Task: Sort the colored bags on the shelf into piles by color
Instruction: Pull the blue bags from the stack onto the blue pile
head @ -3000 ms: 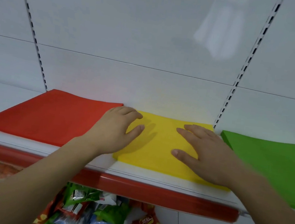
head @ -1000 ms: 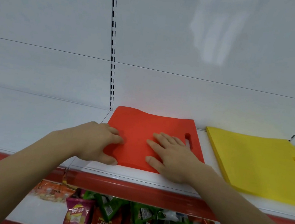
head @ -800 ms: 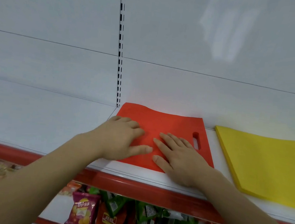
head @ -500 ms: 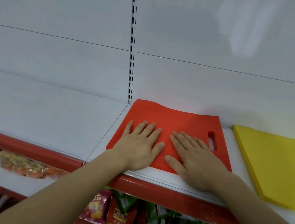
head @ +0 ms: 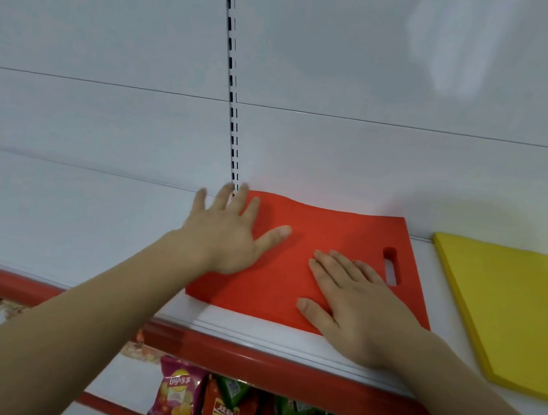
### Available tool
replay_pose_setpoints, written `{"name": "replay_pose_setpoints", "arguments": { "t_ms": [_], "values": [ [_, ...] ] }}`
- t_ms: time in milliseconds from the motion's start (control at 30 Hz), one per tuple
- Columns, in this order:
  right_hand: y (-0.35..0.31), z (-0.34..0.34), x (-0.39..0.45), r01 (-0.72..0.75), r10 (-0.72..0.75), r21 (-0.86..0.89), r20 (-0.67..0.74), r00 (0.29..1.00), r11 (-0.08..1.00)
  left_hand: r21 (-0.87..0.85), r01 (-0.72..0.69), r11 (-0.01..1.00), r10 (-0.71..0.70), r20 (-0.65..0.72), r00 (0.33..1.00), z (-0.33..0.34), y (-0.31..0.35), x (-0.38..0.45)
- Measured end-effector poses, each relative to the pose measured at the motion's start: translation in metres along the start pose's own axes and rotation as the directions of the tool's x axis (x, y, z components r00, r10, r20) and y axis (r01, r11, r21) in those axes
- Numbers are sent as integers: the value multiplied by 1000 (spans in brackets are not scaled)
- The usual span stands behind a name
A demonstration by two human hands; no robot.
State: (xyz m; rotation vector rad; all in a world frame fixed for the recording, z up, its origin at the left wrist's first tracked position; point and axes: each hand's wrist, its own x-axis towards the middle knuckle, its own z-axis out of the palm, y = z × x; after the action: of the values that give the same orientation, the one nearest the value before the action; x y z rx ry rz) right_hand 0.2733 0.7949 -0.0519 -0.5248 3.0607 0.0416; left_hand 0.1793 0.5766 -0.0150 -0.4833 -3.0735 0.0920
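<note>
1. The red bag pile (head: 320, 264) lies flat on the shelf (head: 57, 215), its back edge against the rear wall and its front edge just short of the shelf's front edge. The handle cut-out (head: 390, 265) sits at the pile's right side.
2. The yellow bag pile (head: 509, 305) lies to the right of the red one, apart from it, with a strip of bare shelf between them. It runs out of view at the right.
3. Right hand (head: 354, 303): fingers straight and together, palm down, resting flat on the front right part of the red pile, just left of the cut-out.
4. Left hand (head: 228, 232): fingers spread and straight, holding nothing. It lies over the pile's left rear corner, fingertips reaching toward the slotted upright (head: 231, 91) on the rear wall. Whether the palm presses the bag cannot be determined.
5. Governing relation: the red pile sits directly under both hands, its long side running left to right along the shelf. The right hand is nearer the yellow pile; the left is nearer the bare left stretch of shelf.
6. Judgement: the red pile appears squared and settled.
</note>
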Motion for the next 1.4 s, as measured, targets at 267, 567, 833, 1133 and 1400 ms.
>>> {"name": "replay_pose_setpoints", "arguments": {
  "t_ms": [267,567,833,1133,1400],
  "values": [
    [-1,2,1,6,-6,8,-46,999,1000,-81,-318,945,319,6,948,47,18,69],
    [-2,0,0,11,-11,7,-52,999,1000,-130,-91,987,83,-66,994,59,-10,71],
    [-4,-4,0,-8,8,-3,-8,1000,1000,55,-124,991,135,-294,946,40,-6,68],
    [-5,-5,1,-28,27,12,43,999,1000,-109,-174,979,174,-12,985,55,3,60],
    [23,-29,70,-131,142,-104,103,985,986,-97,-117,988,120,20,993,57,6,62]
  ]
}}
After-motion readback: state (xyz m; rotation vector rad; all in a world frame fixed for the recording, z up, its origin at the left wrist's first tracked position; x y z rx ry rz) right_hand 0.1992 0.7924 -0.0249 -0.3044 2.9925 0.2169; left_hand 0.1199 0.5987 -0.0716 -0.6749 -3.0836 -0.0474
